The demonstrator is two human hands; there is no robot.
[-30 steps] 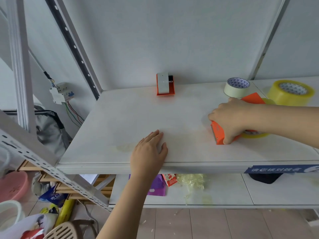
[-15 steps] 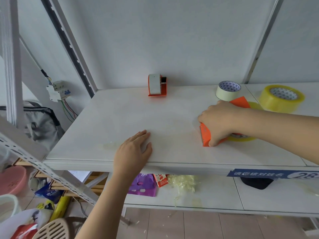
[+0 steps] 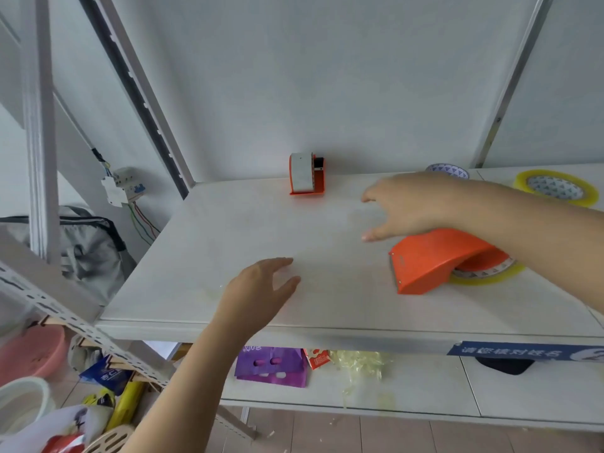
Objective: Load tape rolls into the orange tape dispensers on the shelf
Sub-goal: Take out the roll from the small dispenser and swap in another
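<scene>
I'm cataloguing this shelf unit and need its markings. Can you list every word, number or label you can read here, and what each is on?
Blue label on the shelf's front edge: white characters, too blurred to read.
Blue packet down at the left: white characters, too blurred to read.
Purple bag on the lower shelf: small print at the top, too small to read.
Red carton beside it: print unreadable.
Nothing else carries legible text.

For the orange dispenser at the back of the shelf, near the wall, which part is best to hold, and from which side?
Probably grip the small orange dispenser across its two flat side plates, coming from the front and above. It stands upright with a white roll edge-on toward the camera, and the wall behind blocks a rear approach. The open right hand is nearest.
</scene>
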